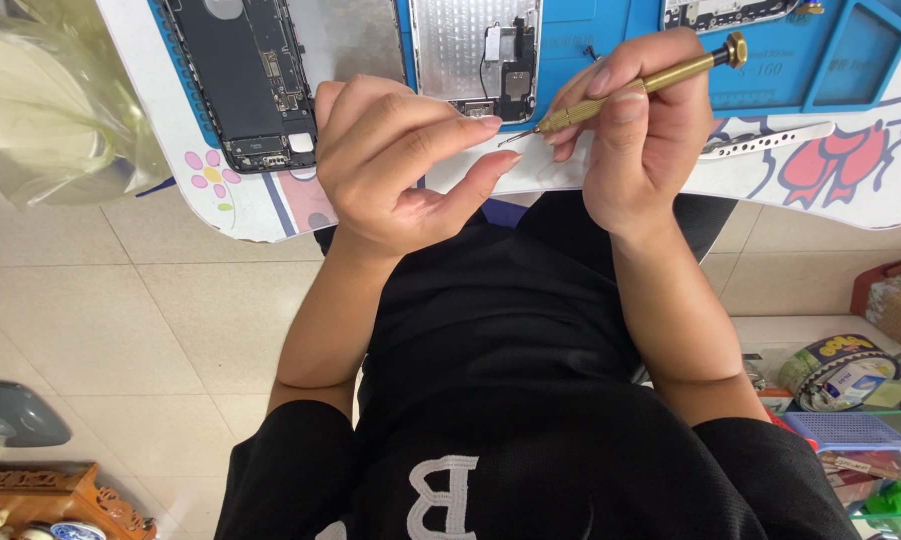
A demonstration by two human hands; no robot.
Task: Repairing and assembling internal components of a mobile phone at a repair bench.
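Brass screwdriver (635, 85) sits pinched in the right hand's (640, 140) grip; left hand's (395, 150) grip narrow, empty, above blue mat (850, 60).

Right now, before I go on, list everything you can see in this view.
opened phone body: 1, black, on the mat's left part
phone back plate: 1, silvery, mat centre, above the hands
third phone part: 1, metallic, top edge, mostly cut off
work mat: 1, blue with trays, on the table
lap table: 1, white with flower prints
perforated metal strip: 1, silvery, on the table right of the hands
plastic bag: 1, clear, top left
round tin: 1, green-patterned, lower right
basket: 1, blue, lower right
carved wooden stand: 1, brown, bottom left
precision screwdriver: 1, brass, in the right hand
left hand: fingers pinched near the tip
right hand: grips the screwdriver
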